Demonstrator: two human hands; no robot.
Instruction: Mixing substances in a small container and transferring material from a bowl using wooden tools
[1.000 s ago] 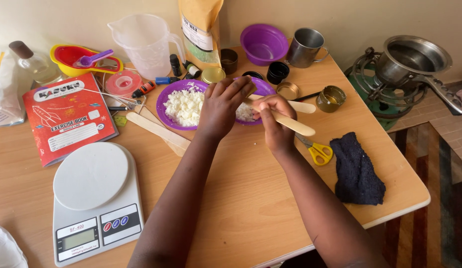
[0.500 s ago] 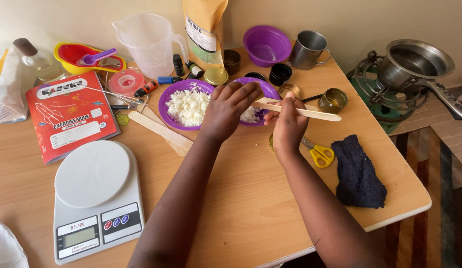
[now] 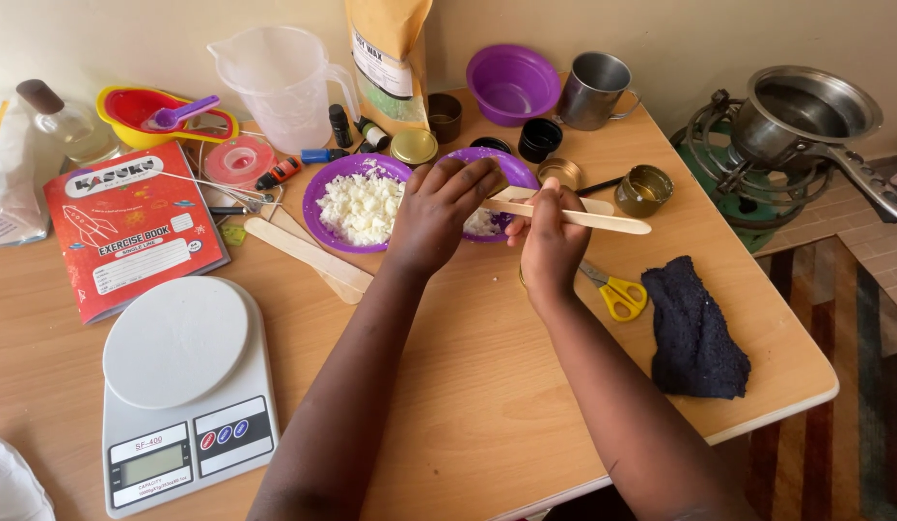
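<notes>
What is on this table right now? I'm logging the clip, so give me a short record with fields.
left hand: left hand rests on the small purple bowl
right hand: right hand grips a wooden stick across that bowl
beside the bowl: purple plate of white flakes
near right hand: yellow scissors, dark cloth
front left: white kitchen scale, red exercise book
surface: wooden table

A tall tan paper pouch with a pale rectangular label [image 3: 386,58] stands at the table's far edge. A flat red exercise book with a white label panel [image 3: 130,227] lies at the left. A white plastic bag [image 3: 7,174] lies beside it. The white kitchen scale's grey rectangular screen [image 3: 151,467] faces the near edge.
</notes>
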